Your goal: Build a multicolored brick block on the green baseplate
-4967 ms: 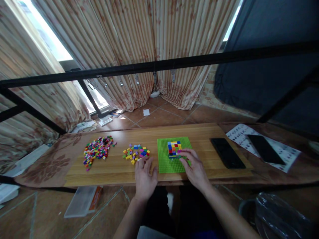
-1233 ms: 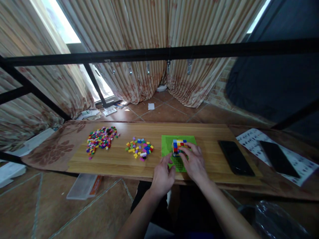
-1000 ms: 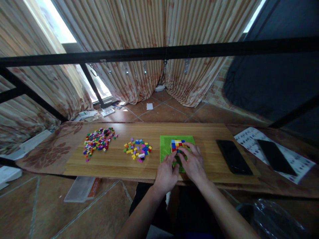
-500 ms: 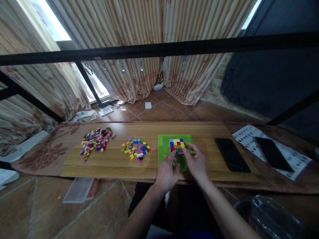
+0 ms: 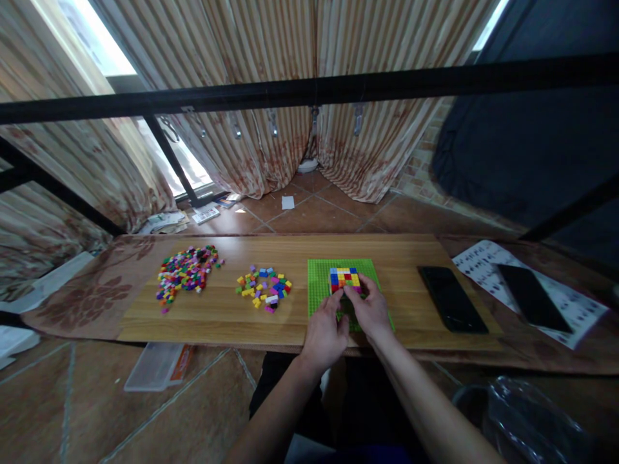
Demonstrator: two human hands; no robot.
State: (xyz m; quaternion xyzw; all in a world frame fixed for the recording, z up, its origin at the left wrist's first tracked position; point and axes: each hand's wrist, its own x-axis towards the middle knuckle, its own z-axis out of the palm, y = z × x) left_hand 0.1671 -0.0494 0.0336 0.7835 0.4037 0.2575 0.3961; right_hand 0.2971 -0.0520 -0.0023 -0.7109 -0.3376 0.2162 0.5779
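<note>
A multicoloured block of toy bricks (image 5: 345,278) stands on a green studded baseplate (image 5: 317,274), its top patterned in blue, yellow, white, red and orange. My left hand (image 5: 325,330) presses its curled fingertips against the near left edge of the block. From the right, my right hand (image 5: 370,308) wraps its fingers along the block's right side, with the thumb at the front edge. The two hands nearly meet in front of the block and hide its near face. Whether a loose brick is between the fingers is hidden.
Left of the baseplate lies a small spread of loose bricks (image 5: 264,290), and farther left a denser heap of small bricks (image 5: 187,272). A black phone (image 5: 452,299) rests on the wooden board to the right. Beyond it, another dark device (image 5: 534,298) lies on a printed sheet (image 5: 483,258).
My right hand has moved left and closed in on the block, its thumb now at the front edge. A green part earlier seen by the right fingers no longer shows. My left hand stays put.
</note>
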